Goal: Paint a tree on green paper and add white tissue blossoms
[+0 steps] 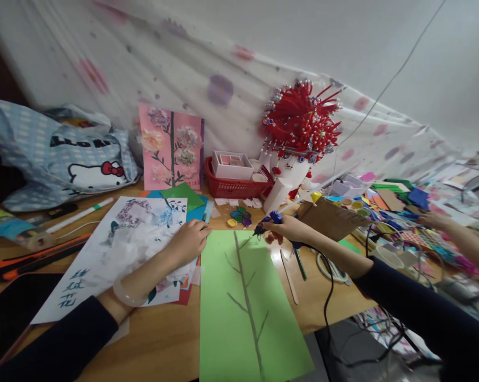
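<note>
My right hand (285, 229) is wrapped round a blue hot glue gun (274, 217), its dark nozzle pointing down at the upper right of a light green sheet (219, 318). A white glue stick (308, 197) juts from the gun's back. On the sheet runs a dark grey stem (245, 297) with several thin side branches. My left hand (190, 240) is closed by the sheet's upper left edge, over a white sheet of printed flowers (88, 265). A small dark tip (205, 217) shows at its fingers; what it belongs to, I cannot make out.
Behind stand a pink flower picture (155, 148), a red basket (239, 183) and a red beaded headdress (303, 119). A wooden stick (289, 278) and a black cable (327, 302) lie right. Another person's arm (454, 228) reaches over craft supplies. A utility knife (36, 257) lies left.
</note>
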Tool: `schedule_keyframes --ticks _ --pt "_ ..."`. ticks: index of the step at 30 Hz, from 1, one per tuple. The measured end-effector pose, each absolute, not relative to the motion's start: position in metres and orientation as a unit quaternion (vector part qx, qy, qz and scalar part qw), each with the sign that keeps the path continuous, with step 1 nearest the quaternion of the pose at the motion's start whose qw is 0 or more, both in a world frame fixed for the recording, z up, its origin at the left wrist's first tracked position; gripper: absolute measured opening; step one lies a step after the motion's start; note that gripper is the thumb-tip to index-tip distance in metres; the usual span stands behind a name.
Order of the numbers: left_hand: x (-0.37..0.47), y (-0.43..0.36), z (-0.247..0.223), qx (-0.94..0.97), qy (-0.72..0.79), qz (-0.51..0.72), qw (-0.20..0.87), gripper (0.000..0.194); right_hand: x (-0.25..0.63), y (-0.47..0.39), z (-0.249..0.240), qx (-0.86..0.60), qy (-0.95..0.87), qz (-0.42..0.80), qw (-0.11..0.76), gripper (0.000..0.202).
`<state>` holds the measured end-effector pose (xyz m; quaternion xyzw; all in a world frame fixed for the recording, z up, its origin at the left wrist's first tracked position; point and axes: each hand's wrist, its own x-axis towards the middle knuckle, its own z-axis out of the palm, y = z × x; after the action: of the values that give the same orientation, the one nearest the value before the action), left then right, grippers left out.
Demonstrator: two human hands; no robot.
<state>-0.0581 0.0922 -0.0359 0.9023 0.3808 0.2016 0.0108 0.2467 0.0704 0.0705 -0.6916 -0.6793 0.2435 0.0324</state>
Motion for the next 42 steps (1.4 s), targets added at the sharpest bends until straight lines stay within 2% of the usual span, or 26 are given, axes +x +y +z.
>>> schedule_keyframes --ticks 3,6,9,12,15,19,24,28,31,34,37,42 --pt "-0.064 0.088 -0.02 0.906 0.358 0.227 -0.001 0.031 0.245 0.066 0.081 -0.681 -0.684 0.258 0.039 0.06" --pt "-0.058 0.078 0.022 0.881 0.349 0.321 0.0 0.027 0.245 0.064 0.091 -0.678 -0.68 0.273 0.058 0.057" --pt "-0.024 0.073 0.079 0.866 0.31 0.382 0.093 0.024 0.246 0.066 0.095 -0.669 -0.673 0.302 0.087 0.047" --pt "0.029 0.082 0.121 0.905 0.206 0.336 0.157 0.025 0.244 0.066 0.096 -0.658 -0.669 0.329 0.102 0.039" --pt "0.076 0.098 0.137 0.924 0.167 0.279 0.203 0.024 0.239 0.062 0.102 -0.649 -0.682 0.325 0.089 0.038" --pt "0.104 0.109 0.129 0.904 0.151 0.299 0.266 0.022 0.237 0.055 0.114 -0.658 -0.684 0.303 0.085 0.037" --pt "0.111 0.112 0.114 0.819 0.178 0.395 0.377 0.006 0.239 0.054 0.126 -0.655 -0.705 0.257 0.094 0.038" --pt "0.11 0.112 0.114 0.793 0.23 0.395 0.403 0.016 0.24 0.057 0.129 -0.651 -0.711 0.254 0.08 0.042" --pt "0.095 0.112 0.114 0.809 0.219 0.391 0.381 0.025 0.241 0.06 0.124 -0.658 -0.701 0.266 0.077 0.04" --pt "0.063 0.111 0.1 0.838 0.232 0.367 0.331 0.025 0.242 0.062 0.114 -0.654 -0.694 0.29 0.078 0.044" --pt "0.024 0.111 0.066 0.864 0.29 0.319 0.26 0.017 0.24 0.063 0.102 -0.651 -0.695 0.298 0.064 0.051" --pt "-0.025 0.1 0.001 0.885 0.354 0.274 0.128 0.021 0.241 0.069 0.086 -0.664 -0.697 0.267 0.03 0.063"
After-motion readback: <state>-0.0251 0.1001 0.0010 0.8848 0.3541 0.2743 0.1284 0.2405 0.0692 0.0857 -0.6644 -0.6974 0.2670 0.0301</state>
